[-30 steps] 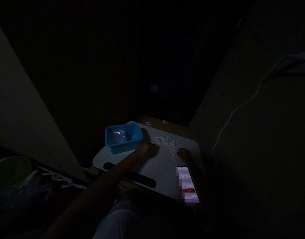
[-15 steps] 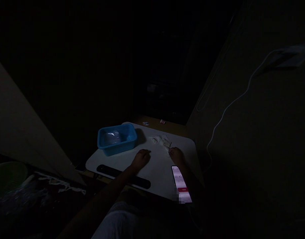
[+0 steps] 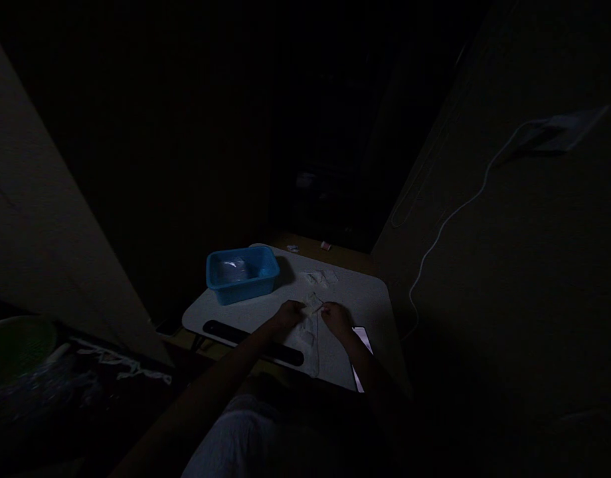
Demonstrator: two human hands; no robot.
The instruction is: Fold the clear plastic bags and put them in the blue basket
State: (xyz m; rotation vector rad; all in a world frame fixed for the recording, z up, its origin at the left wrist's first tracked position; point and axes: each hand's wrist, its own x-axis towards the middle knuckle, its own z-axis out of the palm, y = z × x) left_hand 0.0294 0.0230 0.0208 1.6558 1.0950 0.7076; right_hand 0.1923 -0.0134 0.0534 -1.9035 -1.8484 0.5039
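Over the white table (image 3: 338, 362), my left hand (image 3: 290, 313) and my right hand (image 3: 336, 318) are close together, fingers pinched on a thin, pale plastic bag (image 3: 310, 328). It looks see-through, and its lower part hangs or lies toward the table's near edge. Just beyond the hands, a few crumpled pale pieces (image 3: 320, 277) lie on the tabletop; the dim light hides what they are. A lit phone (image 3: 364, 337) lies by the right edge, partly covered by my right forearm.
A blue plastic basket (image 3: 246, 291) stands at the table's left, with clear plastic inside. A dark slot (image 3: 226, 330) runs along the near edge. Small packets (image 3: 325, 246) lie behind the table. A white cable (image 3: 447, 222) hangs down the right wall.
My right hand has drawn a pale plastic bag from the crumpled pieces toward me. My left hand has moved slightly right and now grips it too. The view has shifted slightly.
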